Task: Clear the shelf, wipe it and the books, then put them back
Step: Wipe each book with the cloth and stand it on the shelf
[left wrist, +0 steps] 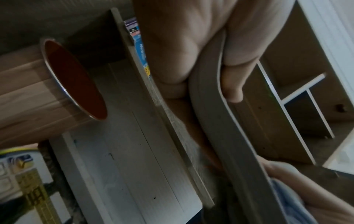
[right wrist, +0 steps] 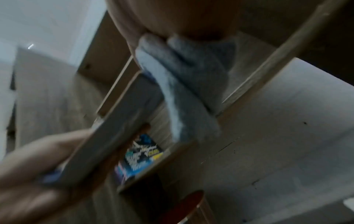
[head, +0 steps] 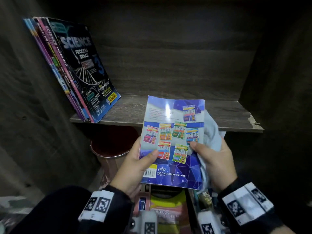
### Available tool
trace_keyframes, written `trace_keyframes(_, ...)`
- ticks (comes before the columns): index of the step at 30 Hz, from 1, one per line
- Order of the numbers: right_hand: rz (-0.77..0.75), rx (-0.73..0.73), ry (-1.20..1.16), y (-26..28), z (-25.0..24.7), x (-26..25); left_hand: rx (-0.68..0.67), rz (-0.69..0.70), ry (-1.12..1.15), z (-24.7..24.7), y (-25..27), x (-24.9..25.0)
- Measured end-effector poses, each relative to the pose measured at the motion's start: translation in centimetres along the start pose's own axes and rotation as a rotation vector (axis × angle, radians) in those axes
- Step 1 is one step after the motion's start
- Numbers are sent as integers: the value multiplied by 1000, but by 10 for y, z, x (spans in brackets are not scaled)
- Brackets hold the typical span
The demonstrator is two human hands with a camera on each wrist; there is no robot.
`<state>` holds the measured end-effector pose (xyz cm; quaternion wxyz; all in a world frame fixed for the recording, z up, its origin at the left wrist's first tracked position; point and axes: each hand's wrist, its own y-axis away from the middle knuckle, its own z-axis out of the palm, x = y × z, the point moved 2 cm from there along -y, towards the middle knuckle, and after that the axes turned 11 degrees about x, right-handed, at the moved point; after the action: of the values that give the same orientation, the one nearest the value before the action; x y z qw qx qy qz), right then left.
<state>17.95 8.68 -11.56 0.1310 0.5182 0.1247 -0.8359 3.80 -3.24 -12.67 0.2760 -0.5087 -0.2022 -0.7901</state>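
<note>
I hold a blue workbook, back cover up, in front of the dark wooden shelf. My left hand grips its lower left edge, thumb on the cover; the left wrist view shows the book's edge between thumb and fingers. My right hand pinches the book's right edge together with a pale blue cloth, which bunches behind the book. The cloth hangs from my fingers in the right wrist view. Several books, a black Science Process Skills in front, lean at the shelf's left end.
Below the shelf stands a round container with a dark red lid. Under my hands lie more books, a yellow and red one on top. The cabinet's side walls close in left and right. The shelf's right front corner is chipped.
</note>
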Motion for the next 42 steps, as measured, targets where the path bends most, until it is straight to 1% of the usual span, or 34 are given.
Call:
trace_keyframes(1, -61, 10, 145, 3, 0, 6, 33, 47, -11, 1, 1, 0)
trace_keyframes(2, -134, -2, 356, 6, 0, 13, 55, 94, -5, 2, 2, 1)
trace_keyframes(3, -200, -28, 635, 11, 0, 20, 73, 137, 4, 3, 2, 1)
trace_keyframes(4, -247, -90, 915, 21, 3, 25, 94, 169, 17, 3, 2, 2)
trace_keyframes(5, -318, -188, 1147, 33, 7, 32, 115, 197, 14, 4, 2, 2)
trace_keyframes(6, -368, -318, 1293, 45, 11, 38, 124, 227, -17, 5, 2, 1)
trace_keyframes(7, -396, -433, 1347, 58, 17, 41, 116, 251, -66, 5, 3, -1)
trace_keyframes(8, -425, -517, 1363, 66, 22, 43, 99, 261, -111, 6, 5, -3)
trace_keyframes(9, -465, -553, 1360, 65, 21, 49, 78, 261, -154, 8, 8, -6)
trace_keyframes(10, -498, -537, 1344, 61, 20, 48, 57, 268, -216, 9, 12, -9)
trace_keyframes(11, -513, -464, 1327, 51, 16, 46, 31, 288, -288, 10, 14, -13)
trace_keyframes(13, -512, -252, 1285, 26, 7, 37, -38, 308, -373, 13, 19, -21)
trace_keyframes(15, -436, -64, 1204, 6, 0, 26, -73, 246, -352, 16, 23, -24)
trace_keyframes(17, -323, 30, 1136, 2, 0, 22, -57, 228, -295, 17, 26, -22)
trace_keyframes(18, -283, 30, 1130, 6, 2, 24, -31, 248, -267, 17, 26, -19)
trace_keyframes(19, -276, -8, 1153, 16, 6, 29, 2, 281, -249, 16, 25, -16)
trace_keyframes(20, -304, -74, 1195, 30, 10, 34, 32, 311, -235, 15, 24, -12)
trace_keyframes(22, -422, -237, 1252, 56, 19, 47, 67, 346, -219, 14, 22, -9)
trace_keyframes(24, -558, -346, 1236, 64, 20, 56, 47, 323, -211, 15, 23, -10)
trace_keyframes(25, -622, -352, 1215, 60, 18, 59, 33, 303, -218, 15, 23, -13)
trace_keyframes(26, -675, -324, 1196, 54, 16, 58, 22, 292, -229, 16, 24, -15)
trace_keyframes(28, -691, -199, 1155, 34, 14, 49, -3, 311, -271, 15, 26, -19)
trace_keyframes(30, -582, -22, 1089, 11, 11, 34, -69, 308, -297, 15, 30, -22)
trace_keyframes(32, -411, 144, 976, -8, 8, 21, -109, 236, -257, 14, 33, -18)
trace_keyframes(33, -354, 209, 912, -15, 7, 18, -117, 212, -227, 12, 34, -14)
trace_keyframes(34, -301, 241, 829, -18, 8, 14, -104, 212, -197, 10, 33, -8)
trace_keyframes(36, -189, 212, 579, -16, 15, 16, -41, 255, -143, 6, 28, 8)
trace_keyframes(38, -83, 125, 338, -8, 27, 28, 33, 298, -65, -3, 19, 25)
trace_keyframes(40, -59, 19, 247, 1, 39, 40, 93, 342, -2, -16, 5, 44)
trace_keyframes(42, 35, -91, 173, 8, 45, 44, 117, 361, 25, -34, -8, 62)
